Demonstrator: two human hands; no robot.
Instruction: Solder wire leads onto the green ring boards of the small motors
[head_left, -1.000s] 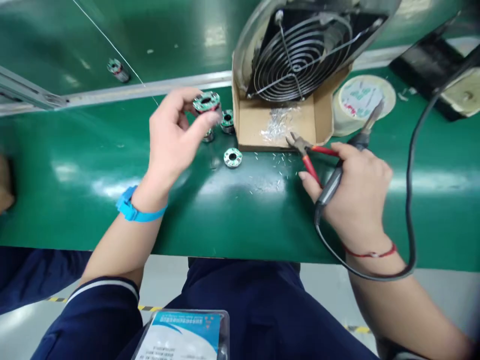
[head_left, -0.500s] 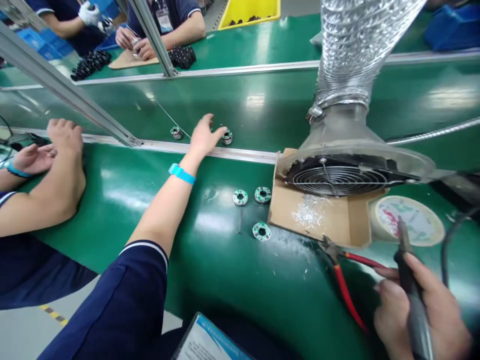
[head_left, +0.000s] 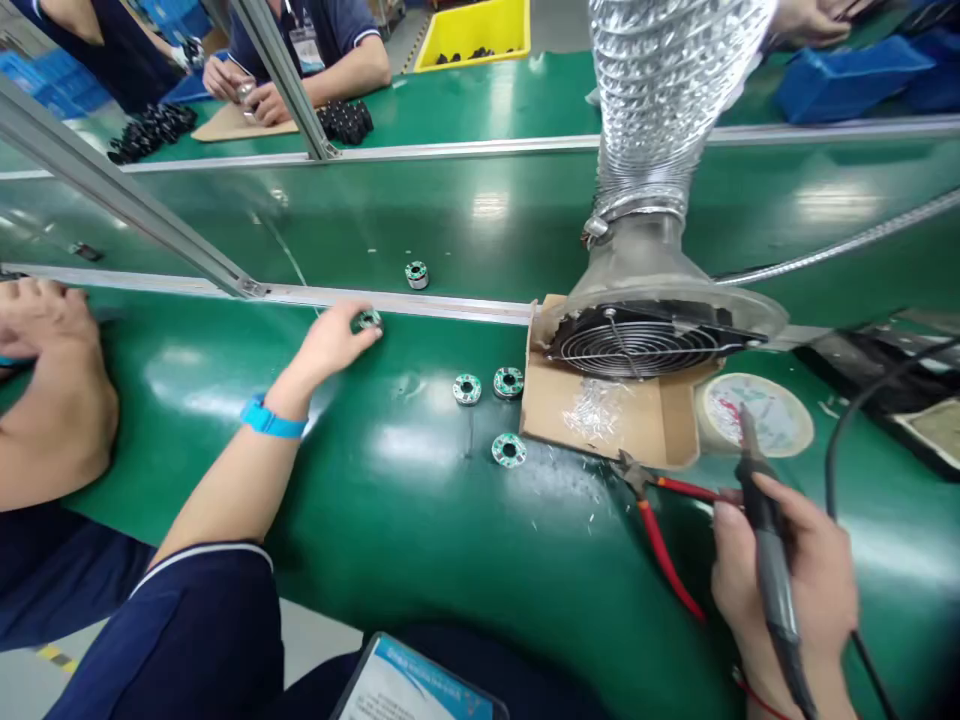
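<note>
My left hand, with a blue wristband, is closed on a small ring-shaped motor stator topped by a green circuit board, just in front of the metal rail. The fingers partly hide it. A similar stator sits beyond the rail. Three more rings with green boards, one of them a board-topped stator, lie in front of me. In my right hand is a soldering iron, its tip pointing up over a solder spool. Red-handled cutting pliers lie beside that hand, one handle reaching its fingers.
A fume extractor fan with a foil duct hangs over a cardboard tray holding clear clippings. A cable crosses at right. A co-worker's arm rests at left. Another person works behind the metal post.
My left hand has come back from beyond the rail and now holds a stator. The other stator there has shifted left. My right hand still holds the soldering iron; the view has turned slightly.
</note>
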